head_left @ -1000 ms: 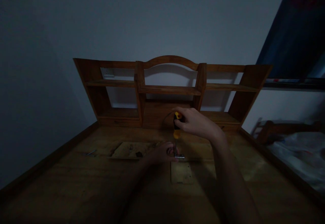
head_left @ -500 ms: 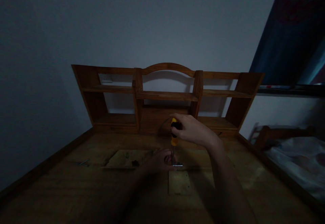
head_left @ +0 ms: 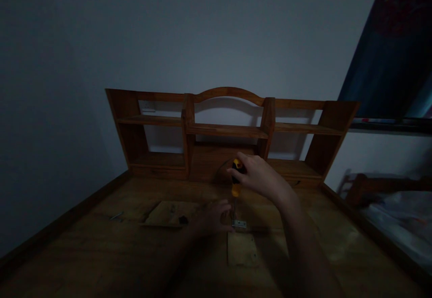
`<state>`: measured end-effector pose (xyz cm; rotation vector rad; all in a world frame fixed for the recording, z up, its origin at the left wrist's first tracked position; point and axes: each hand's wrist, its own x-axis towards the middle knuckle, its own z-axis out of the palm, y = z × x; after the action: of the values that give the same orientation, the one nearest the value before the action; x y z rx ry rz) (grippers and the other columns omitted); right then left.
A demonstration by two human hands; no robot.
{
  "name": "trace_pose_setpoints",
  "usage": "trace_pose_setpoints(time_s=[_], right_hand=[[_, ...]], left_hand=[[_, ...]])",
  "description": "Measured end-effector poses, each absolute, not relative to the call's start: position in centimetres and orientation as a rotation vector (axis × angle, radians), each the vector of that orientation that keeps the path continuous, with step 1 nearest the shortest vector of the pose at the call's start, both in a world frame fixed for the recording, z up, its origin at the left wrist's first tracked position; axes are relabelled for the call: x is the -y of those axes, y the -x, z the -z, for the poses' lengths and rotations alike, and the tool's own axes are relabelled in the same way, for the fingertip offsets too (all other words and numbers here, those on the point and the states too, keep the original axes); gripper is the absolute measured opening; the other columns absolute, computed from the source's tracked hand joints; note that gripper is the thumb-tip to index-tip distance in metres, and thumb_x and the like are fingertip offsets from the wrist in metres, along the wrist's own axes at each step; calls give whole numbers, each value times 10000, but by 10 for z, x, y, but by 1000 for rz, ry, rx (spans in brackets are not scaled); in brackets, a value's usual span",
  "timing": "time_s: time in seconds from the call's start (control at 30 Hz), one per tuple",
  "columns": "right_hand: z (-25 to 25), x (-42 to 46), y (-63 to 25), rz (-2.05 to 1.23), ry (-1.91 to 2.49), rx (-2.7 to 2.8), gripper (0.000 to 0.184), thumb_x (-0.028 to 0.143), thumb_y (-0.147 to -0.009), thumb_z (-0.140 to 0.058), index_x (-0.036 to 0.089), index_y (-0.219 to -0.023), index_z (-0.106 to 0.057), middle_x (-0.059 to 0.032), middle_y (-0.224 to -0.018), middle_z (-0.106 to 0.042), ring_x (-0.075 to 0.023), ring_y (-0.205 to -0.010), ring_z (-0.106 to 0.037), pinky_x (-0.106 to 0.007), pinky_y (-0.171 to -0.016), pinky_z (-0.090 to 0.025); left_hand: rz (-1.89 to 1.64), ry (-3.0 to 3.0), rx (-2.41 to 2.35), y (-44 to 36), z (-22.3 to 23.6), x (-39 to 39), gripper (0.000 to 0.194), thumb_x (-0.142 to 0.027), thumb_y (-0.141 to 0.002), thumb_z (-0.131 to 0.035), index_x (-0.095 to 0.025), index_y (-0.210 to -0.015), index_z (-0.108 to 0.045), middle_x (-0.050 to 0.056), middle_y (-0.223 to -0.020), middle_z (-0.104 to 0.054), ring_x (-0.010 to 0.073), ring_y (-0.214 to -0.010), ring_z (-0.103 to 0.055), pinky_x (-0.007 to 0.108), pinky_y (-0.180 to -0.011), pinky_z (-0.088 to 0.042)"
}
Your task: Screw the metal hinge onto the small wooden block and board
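Note:
My right hand (head_left: 258, 175) is closed around the top of a screwdriver with a yellow and black handle (head_left: 237, 178), held upright. Its thin shaft runs down to a small metal bracket (head_left: 239, 223) lying on the wooden desk (head_left: 101, 253). My left hand (head_left: 212, 217) rests on the desk just left of the shaft, its fingers curled at the tip and bracket; what they pinch is too dark to make out. A pale square patch (head_left: 241, 250) shows on the wood right below the bracket.
A wooden shelf hutch (head_left: 229, 129) with an arched top stands at the back of the desk against a grey wall. A flat wooden panel (head_left: 170, 213) and a small metal piece (head_left: 116, 216) lie at left. A bed with white bedding (head_left: 398, 217) is at right.
The view shifted slightly. My right hand keeps its grip on the screwdriver and has turned a little; my left hand stays by the tip, its fingers a bit more spread.

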<state>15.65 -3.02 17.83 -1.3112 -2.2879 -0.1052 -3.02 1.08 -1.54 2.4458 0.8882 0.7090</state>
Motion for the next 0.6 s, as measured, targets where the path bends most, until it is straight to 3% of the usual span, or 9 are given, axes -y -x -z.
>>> trace_pose_setpoints(time_s=[0.1, 0.2, 0.4, 0.53, 0.6], right_hand=[[-179, 30, -155, 200, 1387, 2263, 300, 486, -943, -567, 191, -1000, -585, -93, -899, -711, -238, -832, -665, -293, -675, -381], [-181, 31, -157, 148, 1363, 2283, 308, 475, -930, -568, 189, -1036, -609, -100, -946, -719, -250, -880, -666, -308, -720, -405], [-182, 31, -164, -116, 1130, 2366, 403, 251, -901, -559, 223, -1303, -548, -74, -1135, -698, -203, -935, -648, -303, -796, -445], [-178, 26, -161, -46, 1178, 2332, 238, 372, -924, -584, 205, -1091, -615, -76, -981, -712, -210, -866, -647, -298, -731, -433], [-176, 24, -159, 36, 1249, 2291, 266, 445, -921, -587, 195, -1006, -615, -83, -921, -708, -226, -854, -648, -306, -719, -424]], left_hand=[[-770, -2544, -907, 39, 13, -9, 650, -578, -630, -849, -205, -1123, -647, 82, -1208, -604, 272, -1133, -548, 379, -966, -465], [-755, -2578, -955, 46, 12, -8, 798, -609, -653, -823, -218, -1305, -580, 118, -1336, -581, 307, -1211, -554, 436, -1031, -459], [-751, -2588, -967, 49, 17, -8, 746, -619, -734, -759, -239, -1350, -581, 108, -1387, -596, 300, -1254, -571, 455, -1079, -451], [-755, -2575, -995, 50, 20, -10, 762, -636, -718, -762, -239, -1347, -598, 107, -1410, -586, 298, -1274, -566, 453, -1098, -442], [-753, -2562, -1011, 50, 20, -9, 761, -635, -716, -764, -254, -1353, -595, 102, -1418, -582, 300, -1285, -559, 464, -1106, -433]])
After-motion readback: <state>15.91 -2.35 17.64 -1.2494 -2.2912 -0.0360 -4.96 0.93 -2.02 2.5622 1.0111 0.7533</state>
